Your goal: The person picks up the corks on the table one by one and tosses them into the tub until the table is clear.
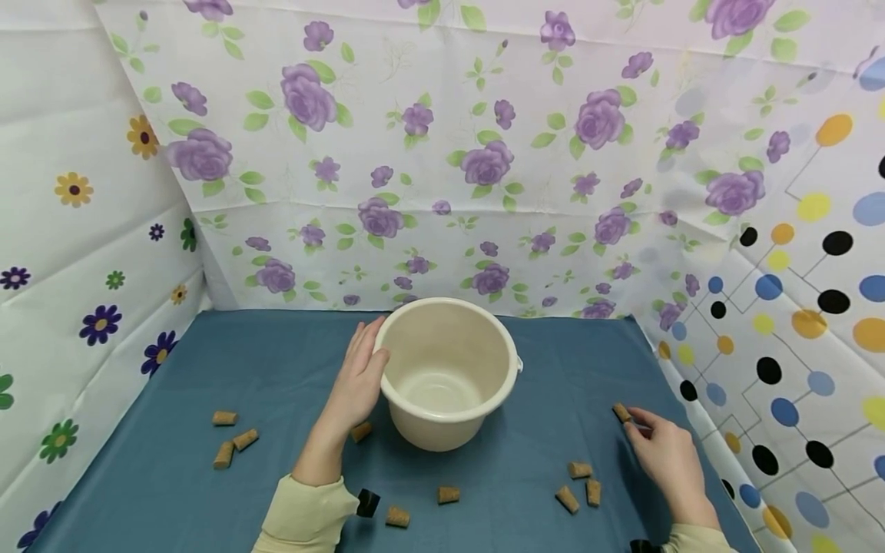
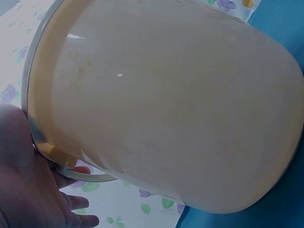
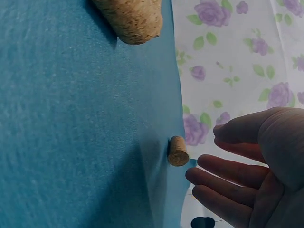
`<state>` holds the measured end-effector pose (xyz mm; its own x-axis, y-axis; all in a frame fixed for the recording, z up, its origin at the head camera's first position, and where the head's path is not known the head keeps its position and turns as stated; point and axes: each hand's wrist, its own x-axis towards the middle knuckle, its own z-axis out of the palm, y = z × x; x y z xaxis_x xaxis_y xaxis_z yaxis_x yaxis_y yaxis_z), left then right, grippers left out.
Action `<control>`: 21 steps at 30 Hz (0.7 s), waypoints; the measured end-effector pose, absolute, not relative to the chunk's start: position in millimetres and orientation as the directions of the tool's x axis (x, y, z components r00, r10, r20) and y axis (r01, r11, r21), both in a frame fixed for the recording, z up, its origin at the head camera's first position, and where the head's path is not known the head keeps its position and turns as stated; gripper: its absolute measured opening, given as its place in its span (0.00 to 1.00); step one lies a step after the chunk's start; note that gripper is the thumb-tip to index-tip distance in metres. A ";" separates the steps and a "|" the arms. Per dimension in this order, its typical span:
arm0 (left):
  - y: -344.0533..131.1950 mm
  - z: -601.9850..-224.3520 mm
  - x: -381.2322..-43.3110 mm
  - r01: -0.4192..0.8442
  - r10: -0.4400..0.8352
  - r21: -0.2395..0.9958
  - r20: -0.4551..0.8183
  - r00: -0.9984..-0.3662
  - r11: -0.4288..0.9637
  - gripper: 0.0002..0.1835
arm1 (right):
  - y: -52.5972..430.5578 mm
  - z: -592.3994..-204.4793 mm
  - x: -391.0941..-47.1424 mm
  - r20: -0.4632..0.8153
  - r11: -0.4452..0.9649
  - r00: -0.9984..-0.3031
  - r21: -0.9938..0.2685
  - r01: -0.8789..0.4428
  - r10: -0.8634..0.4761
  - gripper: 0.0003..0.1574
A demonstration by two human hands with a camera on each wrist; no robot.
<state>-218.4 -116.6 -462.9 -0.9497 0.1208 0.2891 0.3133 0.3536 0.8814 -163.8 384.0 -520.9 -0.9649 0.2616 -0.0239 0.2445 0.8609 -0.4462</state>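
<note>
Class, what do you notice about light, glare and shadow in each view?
Head view: brightest, soft shadow beside the right hand; left wrist view: dimmer, small white glints on the bucket; right wrist view: a broad shadow across the lower blue cloth.

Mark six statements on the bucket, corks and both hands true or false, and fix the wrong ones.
1. The left hand touches the rim of the bucket. True.
2. The bucket lies on its side. False: it stands upright.
3. The right hand is next to a cork. True.
4. The right hand grips that cork. False: in the right wrist view the cork lies beyond the open fingertips.
5. Three corks are grouped left of the left hand on the blue cloth. True.
6. The bucket contains corks. False: its inside is bare.
</note>
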 end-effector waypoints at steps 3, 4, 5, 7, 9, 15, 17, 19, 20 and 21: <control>-116.6 -462.8 -217.9 0.311 0.122 0.883 0.286 -0.951 0.351 0.31 | 385.3 -522.7 -165.1 -0.032 0.860 -0.961 -0.440 0.259 0.273 0.29; -116.6 -462.8 -217.8 0.309 0.123 0.884 0.284 -0.951 0.351 0.31 | 385.7 -523.3 -165.3 -0.033 0.859 -0.960 -0.438 0.264 0.278 0.29; -116.7 -463.0 -217.7 0.308 0.124 0.884 0.282 -0.951 0.352 0.31 | 386.0 -523.9 -165.2 -0.035 0.859 -0.959 -0.436 0.268 0.281 0.29; -116.9 -463.2 -217.7 0.307 0.125 0.884 0.280 -0.952 0.353 0.31 | 386.9 -525.0 -165.5 -0.041 0.858 -0.957 -0.434 0.275 0.286 0.29; -117.1 -463.1 -218.0 0.307 0.125 0.884 0.280 -0.952 0.353 0.31 | 387.8 -525.8 -166.1 -0.047 0.857 -0.956 -0.431 0.280 0.289 0.29; -117.5 -463.0 -218.0 0.306 0.127 0.884 0.279 -0.952 0.352 0.31 | 389.7 -525.9 -169.0 -0.041 0.858 -0.956 -0.429 0.281 0.292 0.28; -117.5 -463.1 -218.0 0.306 0.127 0.885 0.279 -0.952 0.352 0.31 | 389.7 -526.3 -170.2 -0.034 0.859 -0.955 -0.429 0.280 0.294 0.28; -117.5 -462.9 -218.0 0.307 0.126 0.885 0.280 -0.952 0.351 0.31 | 389.6 -526.1 -171.5 -0.035 0.858 -0.955 -0.431 0.280 0.295 0.28; -117.4 -462.9 -218.2 0.308 0.127 0.885 0.281 -0.951 0.350 0.31 | 389.7 -526.8 -171.8 -0.034 0.858 -0.955 -0.430 0.280 0.295 0.29; -117.3 -462.8 -218.5 0.309 0.126 0.884 0.282 -0.951 0.350 0.31 | 389.9 -526.8 -172.2 -0.038 0.857 -0.955 -0.431 0.281 0.294 0.29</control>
<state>-218.5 -117.3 -462.8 -0.9511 0.1260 0.2820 0.3086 0.3503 0.8843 -172.2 389.9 -526.8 -0.9552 0.2937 -0.0375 0.2805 0.8574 -0.4314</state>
